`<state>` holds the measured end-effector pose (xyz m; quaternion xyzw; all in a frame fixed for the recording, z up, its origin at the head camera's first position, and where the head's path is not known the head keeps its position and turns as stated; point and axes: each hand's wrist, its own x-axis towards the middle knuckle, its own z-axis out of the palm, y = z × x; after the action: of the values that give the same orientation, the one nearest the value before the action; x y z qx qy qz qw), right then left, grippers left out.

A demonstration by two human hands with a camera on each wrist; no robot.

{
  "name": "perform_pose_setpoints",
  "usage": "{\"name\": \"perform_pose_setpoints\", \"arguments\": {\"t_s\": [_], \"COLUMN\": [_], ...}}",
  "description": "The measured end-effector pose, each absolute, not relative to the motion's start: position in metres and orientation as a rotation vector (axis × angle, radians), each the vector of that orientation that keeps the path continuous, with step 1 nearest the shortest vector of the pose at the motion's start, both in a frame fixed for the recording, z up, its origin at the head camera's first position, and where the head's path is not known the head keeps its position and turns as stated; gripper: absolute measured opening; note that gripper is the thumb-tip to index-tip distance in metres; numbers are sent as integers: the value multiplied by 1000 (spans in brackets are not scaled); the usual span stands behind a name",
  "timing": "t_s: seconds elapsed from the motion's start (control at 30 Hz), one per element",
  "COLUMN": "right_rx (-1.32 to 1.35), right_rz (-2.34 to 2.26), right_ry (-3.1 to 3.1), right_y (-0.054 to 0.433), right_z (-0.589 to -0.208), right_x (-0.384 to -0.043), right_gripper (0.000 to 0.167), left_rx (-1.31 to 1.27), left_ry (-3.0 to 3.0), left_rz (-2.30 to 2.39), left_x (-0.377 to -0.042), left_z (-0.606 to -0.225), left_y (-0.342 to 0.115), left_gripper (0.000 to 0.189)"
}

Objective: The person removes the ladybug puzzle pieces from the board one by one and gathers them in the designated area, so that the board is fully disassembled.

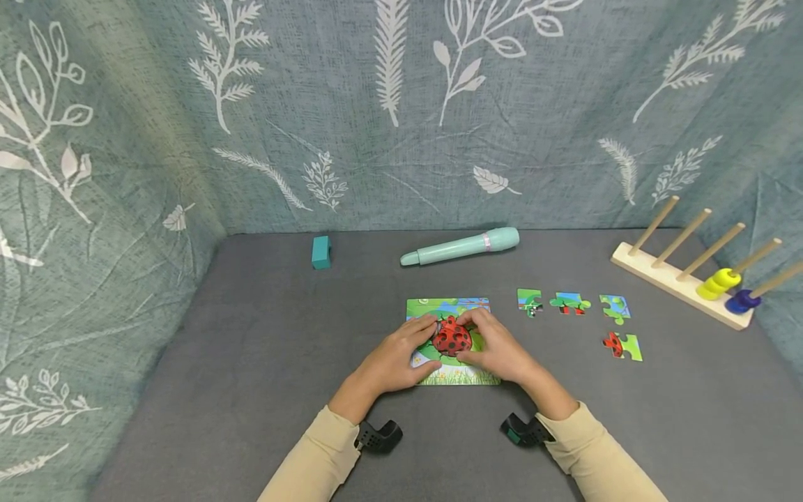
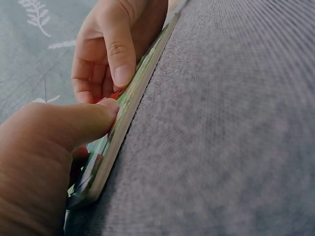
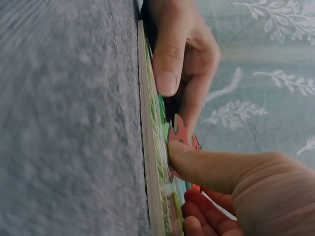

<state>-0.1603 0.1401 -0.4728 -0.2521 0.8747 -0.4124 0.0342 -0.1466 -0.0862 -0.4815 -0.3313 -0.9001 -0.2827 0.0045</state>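
A puzzle board (image 1: 461,378) lies flat, printed with a green leaf, grass and a red ladybug picture. My right hand (image 1: 502,350) is over its right half and pinches a red puzzle piece (image 3: 180,131) between thumb and fingers. That piece stands tilted up from the board in the right wrist view. My left hand (image 1: 396,354) rests on the board's left side, fingers loosely bent, fingertips by the ladybug's left edge and thumb near the lower part. Parts of the board are hidden under both hands.
Several loose puzzle pieces (image 1: 569,302) lie to the right, one with red ladybug print (image 1: 621,346). Behind the board are a pale teal microphone-shaped toy (image 1: 464,247) and a teal block (image 1: 321,252). A wooden peg stand (image 1: 665,279) with yellow and blue rings stands far right.
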Motion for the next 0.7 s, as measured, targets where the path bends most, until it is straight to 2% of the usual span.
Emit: {"name": "perform_pose_setpoints", "arguments": {"t_s": [0.7], "right_rx": [-711], "right_rz": [-1355], "right_ry": [2730], "right_y": [140], "right_z": [-469], "right_x": [-160], "right_gripper": [41], "left_rx": [-1048], "left_ry": [-2809], "left_rz": [-870], "left_x": [-147], "left_z": [-486], "left_y": [-87], "left_gripper": [63]}}
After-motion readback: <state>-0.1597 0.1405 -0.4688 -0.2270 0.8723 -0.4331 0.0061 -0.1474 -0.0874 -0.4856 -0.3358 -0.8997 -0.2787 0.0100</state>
